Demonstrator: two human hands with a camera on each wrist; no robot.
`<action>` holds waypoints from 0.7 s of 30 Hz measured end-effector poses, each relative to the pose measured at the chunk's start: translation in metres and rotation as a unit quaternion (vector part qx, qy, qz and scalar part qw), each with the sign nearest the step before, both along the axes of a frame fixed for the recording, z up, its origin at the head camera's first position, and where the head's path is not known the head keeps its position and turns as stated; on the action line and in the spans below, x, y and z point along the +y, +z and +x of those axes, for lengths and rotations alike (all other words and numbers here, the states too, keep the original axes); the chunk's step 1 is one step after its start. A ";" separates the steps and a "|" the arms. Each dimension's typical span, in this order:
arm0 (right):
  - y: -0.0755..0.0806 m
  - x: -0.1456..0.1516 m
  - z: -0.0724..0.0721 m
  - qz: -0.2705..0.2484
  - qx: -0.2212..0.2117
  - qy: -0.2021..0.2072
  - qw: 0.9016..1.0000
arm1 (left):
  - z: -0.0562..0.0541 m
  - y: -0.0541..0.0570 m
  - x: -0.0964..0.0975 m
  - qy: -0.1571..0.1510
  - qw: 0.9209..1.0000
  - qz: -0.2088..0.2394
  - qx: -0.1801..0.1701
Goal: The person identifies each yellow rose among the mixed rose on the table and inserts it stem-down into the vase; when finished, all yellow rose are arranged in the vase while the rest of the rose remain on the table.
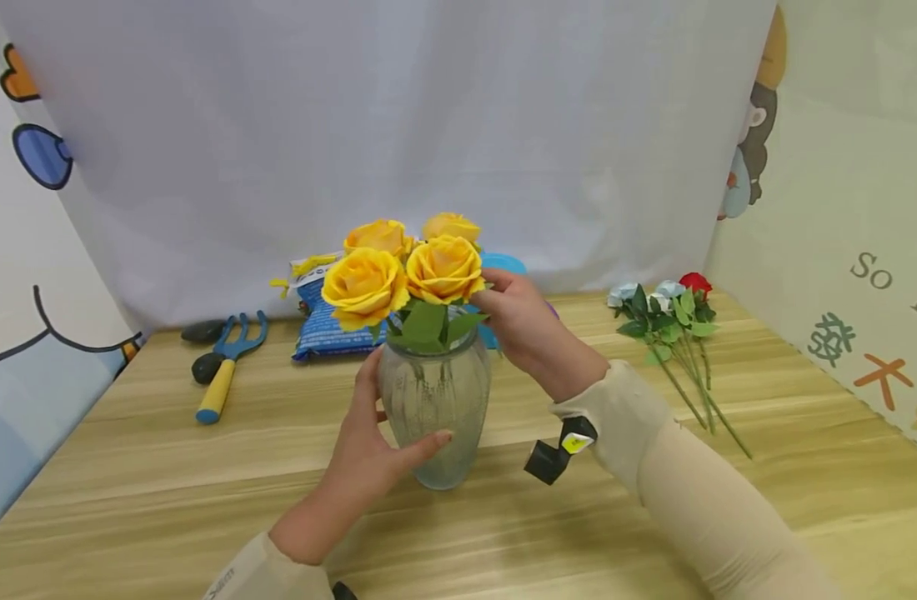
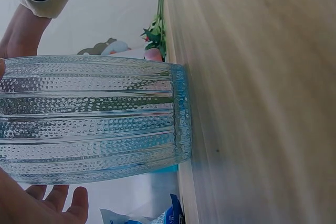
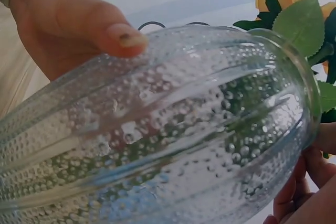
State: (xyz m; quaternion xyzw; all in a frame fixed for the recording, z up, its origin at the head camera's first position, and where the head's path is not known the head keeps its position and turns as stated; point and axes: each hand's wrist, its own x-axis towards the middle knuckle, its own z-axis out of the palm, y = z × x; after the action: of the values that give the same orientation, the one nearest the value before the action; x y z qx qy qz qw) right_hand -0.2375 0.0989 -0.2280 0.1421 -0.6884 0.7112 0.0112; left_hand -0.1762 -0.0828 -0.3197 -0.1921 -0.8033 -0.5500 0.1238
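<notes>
A ribbed clear glass vase (image 1: 436,417) stands upright on the wooden table, its dimpled side filling much of the right wrist view. Several yellow roses (image 1: 364,287) with green leaves (image 3: 299,27) rise from its mouth. My left hand (image 1: 372,446) grips the vase, the thumb across its front and the fingers round the left side. At the right of the bouquet, my right hand (image 1: 529,329) holds the front right yellow rose (image 1: 445,271) with curled fingers, close to the vase rim (image 3: 310,72). Its fingertips are partly hidden by petals and leaves.
Blue and white and red roses (image 1: 664,304) lie at the right back. At the left are a yellow-handled hand fork (image 1: 222,383) and dark stones (image 1: 206,367). Behind the vase sit a blue bag (image 1: 327,321) and a light blue object (image 1: 503,263), partly hidden.
</notes>
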 end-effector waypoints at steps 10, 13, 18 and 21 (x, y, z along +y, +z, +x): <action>-0.007 0.008 0.000 -0.050 -0.003 0.072 0.996 | 0.002 -0.002 -0.002 0.007 1.000 -0.011 0.003; -0.011 0.019 0.002 -0.073 0.000 0.093 0.993 | 0.001 0.000 0.000 0.005 1.000 -0.017 0.014; -0.024 0.047 0.006 -0.046 0.000 0.059 0.997 | -0.003 0.000 -0.001 -0.014 0.999 -0.007 0.029; -0.037 0.063 0.010 0.035 -0.006 0.017 0.999 | -0.007 -0.001 -0.006 -0.052 0.998 0.021 0.041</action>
State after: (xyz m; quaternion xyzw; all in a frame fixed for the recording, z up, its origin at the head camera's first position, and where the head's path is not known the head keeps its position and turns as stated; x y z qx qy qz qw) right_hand -0.2279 0.1621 -0.2649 0.1493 -0.7103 0.6878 -0.0099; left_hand -0.1830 -0.0884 -0.3203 -0.2531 -0.7747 -0.5643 0.1319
